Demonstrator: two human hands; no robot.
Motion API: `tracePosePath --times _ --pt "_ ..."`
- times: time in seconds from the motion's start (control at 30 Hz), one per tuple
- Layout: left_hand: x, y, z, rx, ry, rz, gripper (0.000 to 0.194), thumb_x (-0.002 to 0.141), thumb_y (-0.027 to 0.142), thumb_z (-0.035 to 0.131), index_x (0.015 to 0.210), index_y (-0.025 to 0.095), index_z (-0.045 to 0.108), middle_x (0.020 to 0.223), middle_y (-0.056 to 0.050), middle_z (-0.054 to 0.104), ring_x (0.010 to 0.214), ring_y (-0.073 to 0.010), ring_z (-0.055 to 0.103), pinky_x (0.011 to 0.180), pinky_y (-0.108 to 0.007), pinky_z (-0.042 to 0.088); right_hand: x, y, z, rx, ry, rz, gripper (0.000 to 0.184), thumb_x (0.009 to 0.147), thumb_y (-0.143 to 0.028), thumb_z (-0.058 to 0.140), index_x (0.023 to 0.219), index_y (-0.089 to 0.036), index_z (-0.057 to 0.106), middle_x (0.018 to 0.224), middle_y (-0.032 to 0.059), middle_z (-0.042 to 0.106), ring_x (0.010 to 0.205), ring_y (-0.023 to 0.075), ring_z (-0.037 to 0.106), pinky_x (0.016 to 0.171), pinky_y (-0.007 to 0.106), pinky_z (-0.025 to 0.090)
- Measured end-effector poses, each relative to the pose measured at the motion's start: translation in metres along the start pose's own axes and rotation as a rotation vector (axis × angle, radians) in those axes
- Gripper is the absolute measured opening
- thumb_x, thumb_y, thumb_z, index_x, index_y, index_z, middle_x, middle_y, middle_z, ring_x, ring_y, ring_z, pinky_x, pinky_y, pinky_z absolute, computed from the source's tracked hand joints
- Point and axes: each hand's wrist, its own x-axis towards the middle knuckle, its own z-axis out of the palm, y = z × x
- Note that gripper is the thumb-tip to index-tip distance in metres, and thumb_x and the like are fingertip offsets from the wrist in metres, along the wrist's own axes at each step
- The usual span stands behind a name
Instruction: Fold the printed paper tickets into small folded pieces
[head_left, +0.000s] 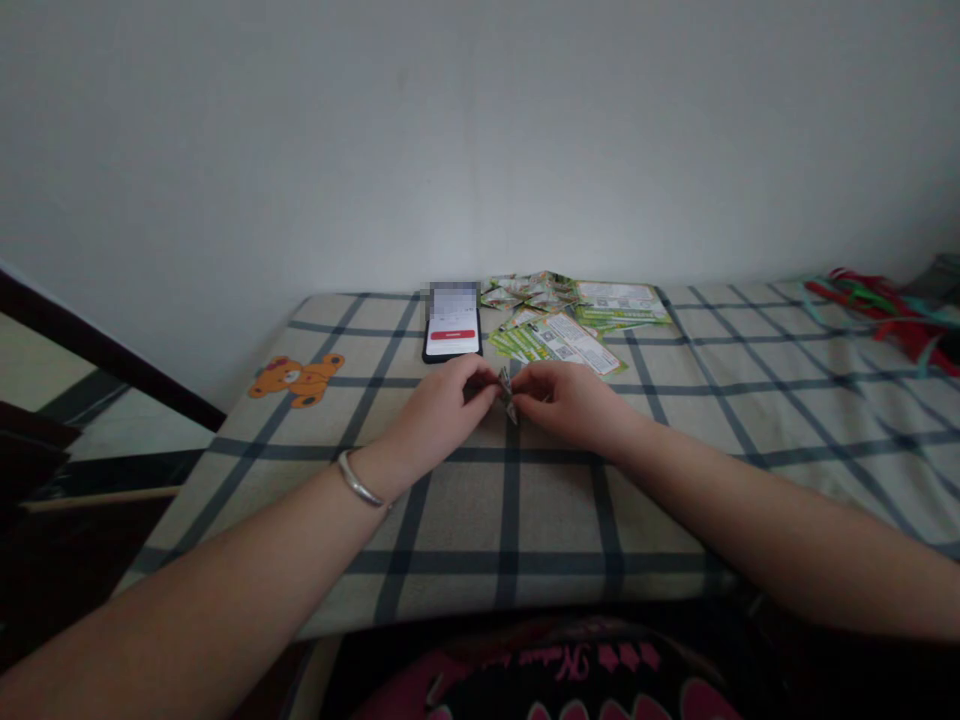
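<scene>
A small folded piece of paper [508, 396] is pinched between my two hands above the table's middle. My left hand [452, 398], with a silver bangle [358, 480] on its wrist, grips the paper's left side between thumb and fingertips. From the other side, my right hand [568, 400] holds it in a similar pinch. Just beyond my hands lie printed green-and-white leaflets [574, 343], fanned out. Behind them is a group of folded paper pieces [532, 290] with similar print. A phone [452, 325] with a lit screen lies beyond my left hand.
A checked cloth [465, 510] covers the table, which meets a white wall [480, 140] at the back. More leaflets [622, 300] lie at the back right. An orange bear cutout [296, 380] is at left. Red and green straps [885, 310] lie at far right.
</scene>
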Motion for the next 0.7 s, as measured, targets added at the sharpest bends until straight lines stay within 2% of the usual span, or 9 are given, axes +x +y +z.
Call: tracePosePath --times 0.13,0.2,0.3,0.4,0.57,0.7 --pt "0.004 0.002 0.000 -0.058 0.031 -0.047 0.008 0.086 0.018 0.056 0.093 0.018 0.060 0.091 -0.002 0.068 0.086 -0.0169 0.065 0.078 -0.031 0.050 0.009 -0.002 0.004 0.051 0.026 0.098 0.013 0.078 -0.017 0.062 0.089 -0.020 0.068 0.078 0.0009 0.072 0.072 0.0157 0.068 0.064 0.026 0.050" --pt "0.007 0.004 0.000 -0.105 0.031 -0.071 0.009 0.086 0.018 0.055 0.094 0.018 0.060 0.091 -0.002 0.068 0.086 -0.0166 0.066 0.078 -0.030 0.051 0.013 -0.002 0.007 0.179 0.031 0.166 0.011 0.077 -0.017 0.063 0.088 -0.020 0.064 0.080 0.0017 0.072 0.069 0.0159 0.068 0.061 0.027 0.052" --pt "0.009 0.009 0.002 -0.181 -0.004 -0.094 0.015 0.086 0.018 0.054 0.100 0.018 0.061 0.095 -0.003 0.070 0.084 -0.0163 0.068 0.077 -0.030 0.053 0.016 -0.003 0.008 0.395 0.023 0.276 0.010 0.078 -0.017 0.063 0.085 -0.020 0.057 0.082 0.0026 0.070 0.065 0.0153 0.069 0.057 0.027 0.055" --pt "0.008 0.015 0.003 -0.245 -0.058 -0.093 0.027 0.079 0.013 0.060 0.106 0.018 0.060 0.101 -0.005 0.071 0.082 -0.0169 0.069 0.074 -0.030 0.054 0.015 -0.004 0.008 0.455 0.038 0.321 0.012 0.079 -0.015 0.062 0.084 -0.021 0.053 0.074 0.0001 0.067 0.062 0.0143 0.066 0.054 0.026 0.054" --pt "0.006 0.022 0.002 -0.115 -0.066 -0.115 0.025 0.079 0.013 0.061 0.104 0.017 0.061 0.105 -0.009 0.069 0.090 -0.0209 0.069 0.077 -0.034 0.056 0.013 -0.002 0.008 0.327 0.104 0.215 0.012 0.075 -0.018 0.063 0.082 -0.021 0.054 0.075 -0.0011 0.064 0.064 0.0138 0.062 0.056 0.026 0.049" --pt "0.005 0.016 0.008 -0.205 -0.003 -0.109 0.027 0.077 0.011 0.063 0.104 0.016 0.059 0.105 -0.009 0.068 0.092 -0.0202 0.068 0.080 -0.035 0.056 0.010 0.000 0.009 0.235 0.158 0.110 0.012 0.071 -0.019 0.063 0.081 -0.021 0.056 0.077 -0.0023 0.063 0.070 0.0134 0.060 0.065 0.028 0.048"
